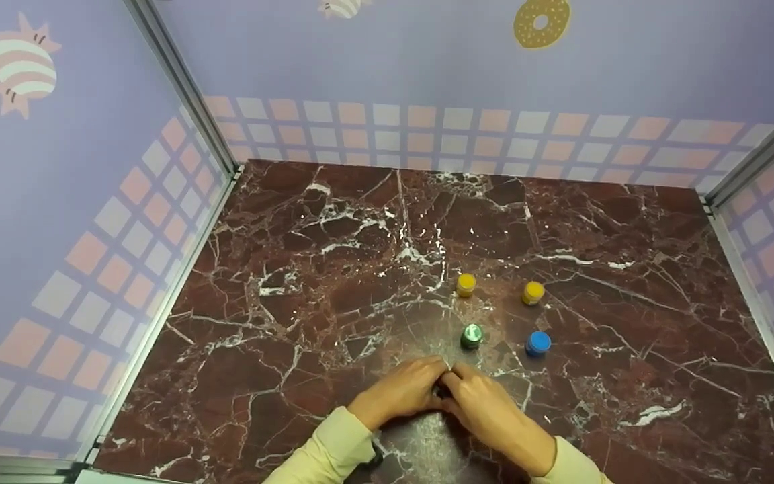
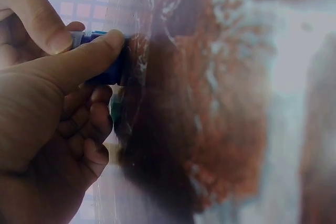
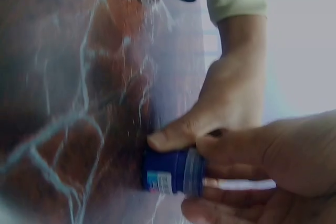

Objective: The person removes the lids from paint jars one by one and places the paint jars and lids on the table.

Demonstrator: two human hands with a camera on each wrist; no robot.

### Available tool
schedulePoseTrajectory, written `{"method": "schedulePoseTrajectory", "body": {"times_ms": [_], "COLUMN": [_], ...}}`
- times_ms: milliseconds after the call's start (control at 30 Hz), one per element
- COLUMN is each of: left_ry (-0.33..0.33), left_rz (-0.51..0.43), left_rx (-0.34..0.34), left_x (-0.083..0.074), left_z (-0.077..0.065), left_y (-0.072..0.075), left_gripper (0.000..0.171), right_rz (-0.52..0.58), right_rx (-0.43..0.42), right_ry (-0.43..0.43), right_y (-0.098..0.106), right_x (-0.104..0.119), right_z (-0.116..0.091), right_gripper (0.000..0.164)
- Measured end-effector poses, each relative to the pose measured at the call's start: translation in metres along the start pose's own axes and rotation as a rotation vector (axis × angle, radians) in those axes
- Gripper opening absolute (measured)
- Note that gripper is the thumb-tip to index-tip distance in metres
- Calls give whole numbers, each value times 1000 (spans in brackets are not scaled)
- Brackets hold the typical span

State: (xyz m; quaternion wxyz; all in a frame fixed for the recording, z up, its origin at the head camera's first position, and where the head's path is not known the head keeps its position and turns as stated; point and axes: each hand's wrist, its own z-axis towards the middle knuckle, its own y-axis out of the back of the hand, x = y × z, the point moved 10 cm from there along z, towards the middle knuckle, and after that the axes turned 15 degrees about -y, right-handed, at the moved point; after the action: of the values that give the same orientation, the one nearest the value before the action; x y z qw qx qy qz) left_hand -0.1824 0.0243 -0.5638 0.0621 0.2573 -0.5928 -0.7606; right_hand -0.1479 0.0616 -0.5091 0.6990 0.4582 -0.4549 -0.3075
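Close to the front of the table, my left hand and right hand meet around a small dark blue jar. The left thumb and fingers grip the jar's body, which carries a small label. At the other end, the right thumb and fingers pinch its ridged cap. The jar stands upright, its base close to the marble surface. Both hands hide most of it in the head view. Just beyond them stand a green jar with white on top and a blue jar.
Two yellow jars stand farther back in a row. The dark red marble table has white veins. Patterned purple panels enclose it at the back and both sides, with a metal edge strip along the left.
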Motion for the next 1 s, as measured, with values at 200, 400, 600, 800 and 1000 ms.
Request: {"method": "schedulePoseTrajectory", "body": {"times_ms": [200, 400, 600, 800, 1000], "left_ry": [21, 18, 14, 34, 40], "left_rz": [-43, -53, -56, -67, -69], "left_rx": [12, 11, 12, 14, 22], "left_x": [2, 2, 3, 4, 3], "left_z": [-1, -1, -1, -1, 0], "left_y": [-1, 0, -1, -1, -1], "left_gripper": [43, 41, 39, 38, 37], "right_rz": [14, 48, 61, 87, 211], "right_rx": [23, 44, 32, 31, 28], "right_ry": [163, 262, 315, 349, 315], "right_y": [0, 0, -1, -1, 10], "right_x": [6, 10, 10, 10, 1], "right_z": [-3, -6, -9, -11, -10], "right_gripper": [23, 29, 32, 32, 26]}}
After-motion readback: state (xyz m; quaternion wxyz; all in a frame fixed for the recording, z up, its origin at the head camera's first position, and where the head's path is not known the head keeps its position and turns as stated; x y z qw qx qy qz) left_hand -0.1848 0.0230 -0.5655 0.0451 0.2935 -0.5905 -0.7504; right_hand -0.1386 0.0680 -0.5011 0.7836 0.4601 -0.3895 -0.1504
